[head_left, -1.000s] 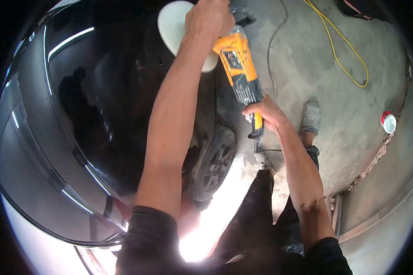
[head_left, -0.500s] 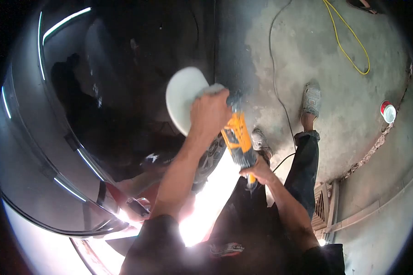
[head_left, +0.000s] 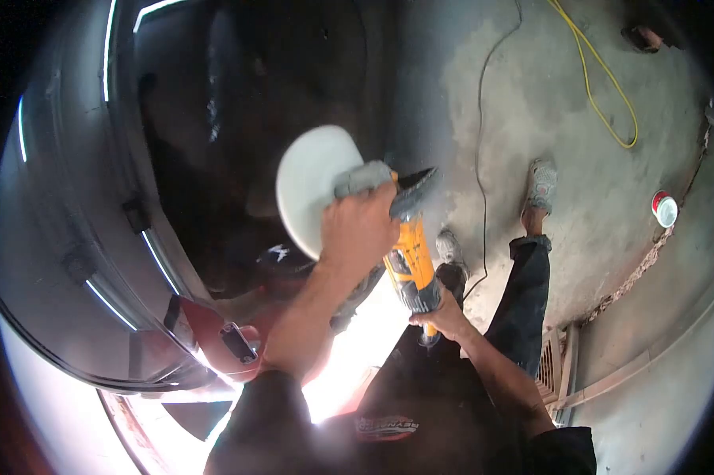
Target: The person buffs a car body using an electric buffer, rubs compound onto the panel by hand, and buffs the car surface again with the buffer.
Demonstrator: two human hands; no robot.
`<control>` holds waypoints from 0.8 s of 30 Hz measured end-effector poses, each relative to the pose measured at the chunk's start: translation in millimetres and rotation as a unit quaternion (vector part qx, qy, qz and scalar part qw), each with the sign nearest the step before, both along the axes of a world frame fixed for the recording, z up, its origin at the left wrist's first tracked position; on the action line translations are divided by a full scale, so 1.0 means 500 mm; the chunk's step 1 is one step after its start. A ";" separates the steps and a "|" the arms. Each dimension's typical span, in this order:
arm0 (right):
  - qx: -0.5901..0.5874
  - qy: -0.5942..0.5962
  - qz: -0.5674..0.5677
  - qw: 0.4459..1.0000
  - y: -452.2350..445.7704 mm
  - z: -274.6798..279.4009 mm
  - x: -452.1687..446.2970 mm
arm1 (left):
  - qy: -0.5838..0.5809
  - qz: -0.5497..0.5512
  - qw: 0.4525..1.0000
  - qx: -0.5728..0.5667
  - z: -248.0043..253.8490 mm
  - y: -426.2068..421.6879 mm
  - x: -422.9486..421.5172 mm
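Left hand (head_left: 362, 228) was wrapped round the polisher (head_left: 412, 247) beside its white pad (head_left: 311, 188), nearer the black car (head_left: 230, 174); right hand (head_left: 447, 318) gripped the rear, long axis slanting toward the person (head_left: 436, 396).

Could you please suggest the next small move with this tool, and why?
Perhaps ease the white pad flat against the dark car panel: the pad overlaps the panel in view, though contact is unclear, and the left hand grips the front of the yellow tool, the right hand its rear.
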State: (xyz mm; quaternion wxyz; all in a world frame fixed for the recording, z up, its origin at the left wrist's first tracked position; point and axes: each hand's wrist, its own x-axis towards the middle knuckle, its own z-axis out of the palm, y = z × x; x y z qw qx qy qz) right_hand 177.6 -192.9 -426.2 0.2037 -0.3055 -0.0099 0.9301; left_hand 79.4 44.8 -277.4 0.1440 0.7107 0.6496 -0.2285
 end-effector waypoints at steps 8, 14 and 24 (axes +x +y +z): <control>0.035 -0.052 -0.080 0.995 0.002 0.133 0.055 | -0.041 -0.079 0.986 0.137 0.131 -0.029 0.081; 0.117 -0.078 -0.117 0.983 -0.008 0.048 -0.009 | -0.057 -0.057 0.976 0.201 0.112 -0.076 0.078; 0.107 -0.068 -0.093 0.988 0.041 0.031 0.001 | -0.110 -0.187 0.963 0.157 0.071 0.007 0.032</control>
